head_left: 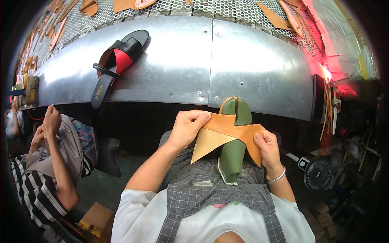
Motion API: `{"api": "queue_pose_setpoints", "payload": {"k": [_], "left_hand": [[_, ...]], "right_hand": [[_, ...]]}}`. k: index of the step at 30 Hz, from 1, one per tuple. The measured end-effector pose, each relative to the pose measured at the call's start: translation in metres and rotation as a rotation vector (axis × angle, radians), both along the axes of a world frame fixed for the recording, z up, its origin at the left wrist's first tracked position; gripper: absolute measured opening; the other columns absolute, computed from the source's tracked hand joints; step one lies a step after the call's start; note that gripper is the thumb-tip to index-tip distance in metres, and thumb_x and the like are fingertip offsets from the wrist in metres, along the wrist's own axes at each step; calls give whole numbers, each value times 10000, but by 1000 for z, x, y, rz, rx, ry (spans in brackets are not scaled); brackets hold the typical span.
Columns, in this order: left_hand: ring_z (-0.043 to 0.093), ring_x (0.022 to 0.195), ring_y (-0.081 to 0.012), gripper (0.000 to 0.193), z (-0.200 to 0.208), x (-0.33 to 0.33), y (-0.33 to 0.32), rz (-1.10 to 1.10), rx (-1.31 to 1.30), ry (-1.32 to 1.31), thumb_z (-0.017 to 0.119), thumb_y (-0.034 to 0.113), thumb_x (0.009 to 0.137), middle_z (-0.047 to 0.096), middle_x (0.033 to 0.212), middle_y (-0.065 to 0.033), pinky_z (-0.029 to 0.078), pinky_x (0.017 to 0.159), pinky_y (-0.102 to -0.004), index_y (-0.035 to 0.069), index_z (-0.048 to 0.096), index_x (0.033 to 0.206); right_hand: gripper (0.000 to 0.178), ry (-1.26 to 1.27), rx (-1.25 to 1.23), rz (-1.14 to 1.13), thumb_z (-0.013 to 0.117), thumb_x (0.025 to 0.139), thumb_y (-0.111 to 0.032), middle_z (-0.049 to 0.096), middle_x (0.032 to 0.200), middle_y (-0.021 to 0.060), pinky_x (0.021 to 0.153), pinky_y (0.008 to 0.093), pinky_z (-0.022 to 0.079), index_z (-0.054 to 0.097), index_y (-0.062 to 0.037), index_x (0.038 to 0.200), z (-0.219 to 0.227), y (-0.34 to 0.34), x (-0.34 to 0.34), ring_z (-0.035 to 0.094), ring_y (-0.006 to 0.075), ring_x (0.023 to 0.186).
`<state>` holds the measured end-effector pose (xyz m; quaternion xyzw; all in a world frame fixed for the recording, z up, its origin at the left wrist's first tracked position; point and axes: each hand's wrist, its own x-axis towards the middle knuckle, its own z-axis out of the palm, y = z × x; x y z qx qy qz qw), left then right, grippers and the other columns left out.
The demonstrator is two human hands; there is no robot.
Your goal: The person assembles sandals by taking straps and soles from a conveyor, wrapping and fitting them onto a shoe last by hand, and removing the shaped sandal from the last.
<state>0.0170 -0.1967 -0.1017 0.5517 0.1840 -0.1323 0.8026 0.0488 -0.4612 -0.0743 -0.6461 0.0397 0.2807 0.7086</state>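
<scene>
A tan leather sandal upper [221, 126] with a pale gold triangular panel is stretched between my two hands across a green shoe last [233, 156]. My left hand [188, 127] pinches its left end, thumb on top. At the opposite end, my right hand [266, 148] grips the edge, a silver bangle on that wrist. The last lies over my lap, its split front end pointing away from me toward the bench edge. A thin tan rim shows around that far end. Some of the last is hidden under the leather.
On the metal bench [170, 69] lies a black and red sandal [121, 60]. Beyond runs a mesh conveyor [231, 14] bearing tan leather pieces and soles. A co-worker's hands [50, 123] are at the left. A small black fan [318, 173] stands at right, a cardboard box [96, 220] lower left.
</scene>
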Motion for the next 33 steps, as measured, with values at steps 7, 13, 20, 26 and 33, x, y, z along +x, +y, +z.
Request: {"api": "queue_pose_setpoints", "payload": {"k": [7,13,20,26,33], "left_hand": [[614,786,-107,274,-5,12,-6,-5,-325,199,649,191,914,686,868,-79,506,721,-269,-72,681,983],[590,708,-98,162,71,7,-16,-70,67,-222,662,108,874,664,767,-59,469,650,-244,-42,694,820],[592,665,-107,159,100,5,-32,-145,109,-385,663,89,869,651,726,-70,460,599,-243,-28,687,763],[557,1030,-153,507,83,18,-47,-184,139,-598,815,181,709,573,1107,-77,455,840,-272,53,563,1130],[512,1040,-127,790,86,27,-68,-491,-248,-264,881,206,597,551,1102,-47,426,888,-293,79,446,1244]], "right_hand": [[182,191,214,-217,542,977,-178,646,891,18,708,234,480,612,-13,947,-15,17,-26,572,62,758],[227,327,423,-261,520,983,-209,671,1008,56,774,256,526,603,-19,1075,-10,17,-29,638,107,868],[354,136,336,-81,351,1023,-328,591,1182,123,888,366,536,508,-74,1213,-6,-2,-38,626,210,1021],[383,517,768,-130,422,988,-366,643,1064,113,849,357,555,555,-61,1179,18,16,-41,647,195,969],[247,324,278,20,534,958,-328,600,896,49,707,302,539,550,-93,1032,15,11,-47,616,149,813]]}}
